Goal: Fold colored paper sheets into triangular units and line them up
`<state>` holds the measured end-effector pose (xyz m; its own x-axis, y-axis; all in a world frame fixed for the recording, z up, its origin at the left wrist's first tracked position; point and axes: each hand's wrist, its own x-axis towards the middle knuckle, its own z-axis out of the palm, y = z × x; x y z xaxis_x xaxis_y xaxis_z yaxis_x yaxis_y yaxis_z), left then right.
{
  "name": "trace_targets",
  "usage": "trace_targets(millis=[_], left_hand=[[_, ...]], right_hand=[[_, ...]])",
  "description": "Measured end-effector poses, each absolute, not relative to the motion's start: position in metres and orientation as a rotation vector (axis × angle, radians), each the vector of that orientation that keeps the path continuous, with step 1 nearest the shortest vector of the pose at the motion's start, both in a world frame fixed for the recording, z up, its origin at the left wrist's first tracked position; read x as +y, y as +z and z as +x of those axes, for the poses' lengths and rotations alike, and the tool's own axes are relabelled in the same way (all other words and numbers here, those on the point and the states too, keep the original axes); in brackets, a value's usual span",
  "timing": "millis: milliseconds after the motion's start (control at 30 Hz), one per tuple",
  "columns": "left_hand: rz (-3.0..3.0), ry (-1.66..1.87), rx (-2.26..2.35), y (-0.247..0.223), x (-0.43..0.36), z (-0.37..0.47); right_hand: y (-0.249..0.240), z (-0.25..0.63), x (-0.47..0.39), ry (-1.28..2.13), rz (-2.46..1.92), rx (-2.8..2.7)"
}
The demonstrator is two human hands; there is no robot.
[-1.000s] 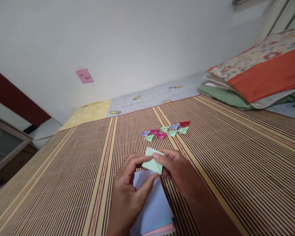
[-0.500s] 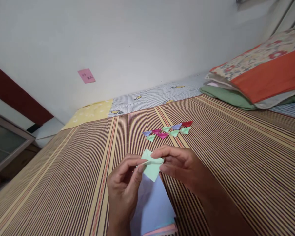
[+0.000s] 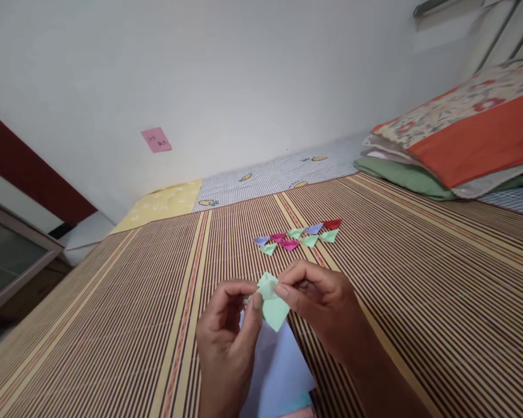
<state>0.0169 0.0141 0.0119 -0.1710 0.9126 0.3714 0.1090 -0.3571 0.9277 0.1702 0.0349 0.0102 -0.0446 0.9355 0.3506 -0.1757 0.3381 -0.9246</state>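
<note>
A small light-green paper (image 3: 275, 313), folded and creased, is held between both hands above a stack of coloured paper (image 3: 279, 366). My left hand (image 3: 229, 337) pinches its left edge between thumb and fingers. On the right side, my right hand (image 3: 326, 307) grips the paper's upper edge with thumb and forefinger. A flap lies across the paper's upper part, and one corner points down. Beyond the hands, several small folded paper pieces (image 3: 289, 245) in green, purple, magenta and red lie in two rows.
A striped bamboo mat (image 3: 126, 325) covers the surface. At the right back lie stacked pillows (image 3: 483, 133) with orange and floral fabric. A checked cloth (image 3: 261, 177) runs along the wall, where a pink note (image 3: 156, 140) is stuck. A glass-panelled frame (image 3: 17, 255) stands at left.
My right thumb has come up onto the paper's flap, and the right fingers have closed in at its edge. The paper has turned slightly. The view has shifted a little.
</note>
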Motion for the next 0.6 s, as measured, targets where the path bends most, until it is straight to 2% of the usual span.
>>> trace_targets(millis=[267, 600], left_hand=[[1.475, 1.64, 1.365, 0.0088, 0.0109, 0.0223], [1.34, 1.644, 1.314, 0.0103, 0.0128, 0.0246]], right_hand=[[0.0156, 0.1664, 0.0301, 0.803, -0.974, -1.431], [0.01, 0.1617, 0.0311, 0.821, -0.955, -1.376]])
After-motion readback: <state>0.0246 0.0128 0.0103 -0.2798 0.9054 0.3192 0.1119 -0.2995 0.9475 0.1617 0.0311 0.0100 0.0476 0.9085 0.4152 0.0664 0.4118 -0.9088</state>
